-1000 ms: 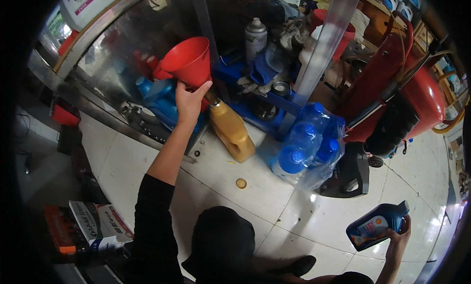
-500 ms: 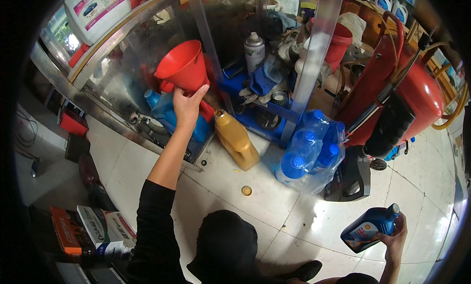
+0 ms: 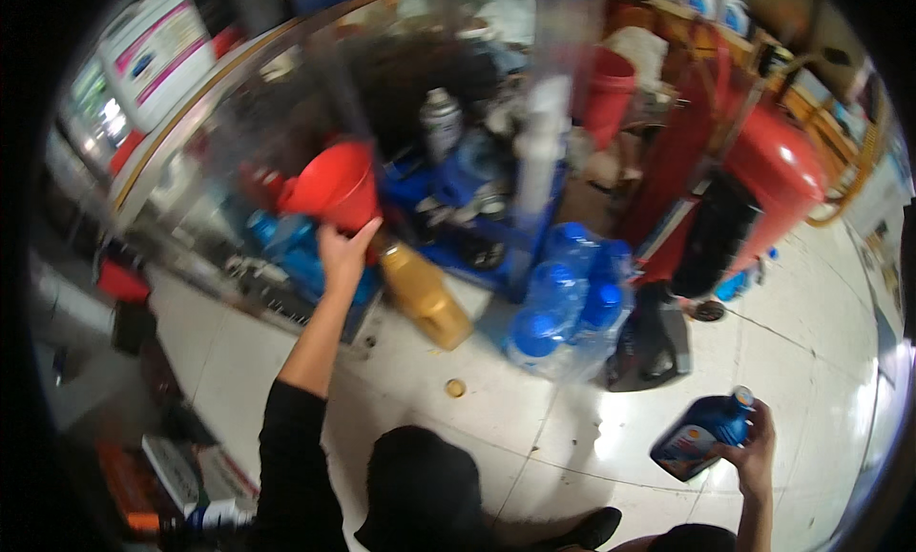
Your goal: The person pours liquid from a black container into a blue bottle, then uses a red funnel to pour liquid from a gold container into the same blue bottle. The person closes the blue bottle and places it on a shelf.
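Note:
My left hand (image 3: 343,251) is closed around the lower part of a red funnel (image 3: 336,187), whose wide mouth tilts up. Right beside it a gold plastic jug (image 3: 425,294) stands on the floor without its cap, and the funnel's spout is hidden or blurred there. On the tiles in front lies a small gold cap (image 3: 455,388). At the lower right, my right hand (image 3: 754,452) grips a dark blue oil bottle (image 3: 701,437) by its side near the neck. The bottle is held tilted above the floor.
Shrink-wrapped bottles with blue caps (image 3: 563,309) stand beside a black jug (image 3: 654,347). Behind them is a red tank (image 3: 754,170). A cabinet holds a spray can (image 3: 441,123) and gloves. Blue jug (image 3: 296,247) stands behind my left hand; boxes (image 3: 181,471) lie lower left.
The whole view has shifted and blurred. My left hand with the funnel is slightly lower and nearer the gold jug's mouth. My right hand still holds the blue oil bottle.

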Motion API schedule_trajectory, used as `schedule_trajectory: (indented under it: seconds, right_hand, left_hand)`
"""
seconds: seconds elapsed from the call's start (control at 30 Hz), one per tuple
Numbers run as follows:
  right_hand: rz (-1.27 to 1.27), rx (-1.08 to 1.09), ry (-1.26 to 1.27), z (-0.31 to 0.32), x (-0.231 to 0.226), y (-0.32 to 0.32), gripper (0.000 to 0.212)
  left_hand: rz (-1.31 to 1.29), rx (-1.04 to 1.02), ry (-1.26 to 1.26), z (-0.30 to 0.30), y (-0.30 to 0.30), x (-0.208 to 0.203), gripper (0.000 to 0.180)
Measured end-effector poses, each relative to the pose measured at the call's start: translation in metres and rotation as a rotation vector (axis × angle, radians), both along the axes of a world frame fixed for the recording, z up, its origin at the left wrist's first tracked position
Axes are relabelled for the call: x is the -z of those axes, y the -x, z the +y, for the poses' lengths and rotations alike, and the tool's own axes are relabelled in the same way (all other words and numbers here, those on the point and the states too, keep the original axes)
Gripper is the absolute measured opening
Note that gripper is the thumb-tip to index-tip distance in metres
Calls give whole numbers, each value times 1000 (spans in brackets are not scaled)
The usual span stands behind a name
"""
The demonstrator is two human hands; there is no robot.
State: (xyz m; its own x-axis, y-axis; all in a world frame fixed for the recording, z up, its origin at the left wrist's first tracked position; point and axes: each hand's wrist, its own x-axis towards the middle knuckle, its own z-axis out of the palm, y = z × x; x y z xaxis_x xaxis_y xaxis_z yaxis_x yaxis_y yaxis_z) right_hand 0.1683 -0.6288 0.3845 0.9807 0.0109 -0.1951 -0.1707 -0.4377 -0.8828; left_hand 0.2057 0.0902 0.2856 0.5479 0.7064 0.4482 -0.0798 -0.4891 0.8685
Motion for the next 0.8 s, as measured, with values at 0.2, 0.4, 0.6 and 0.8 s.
schedule_trajectory:
  seconds: [0.2,0.4,0.6,0.8]
  right_hand:
    - [32,-262,332,-6,24,-4,89]
    - [32,-571,446,-5,88,-1,82]
    - [-148,-887,372,29,174,5,76]
    - [-55,-777,61,83,211,-1,76]
  left_hand:
    - [-27,61,116,6,-6,25,60]
    - [135,-101,82,-42,19,12,75]
    - [378,263,-113,-167,101,-78,76]
    - [524,752,-736,-275,129,-139,44]
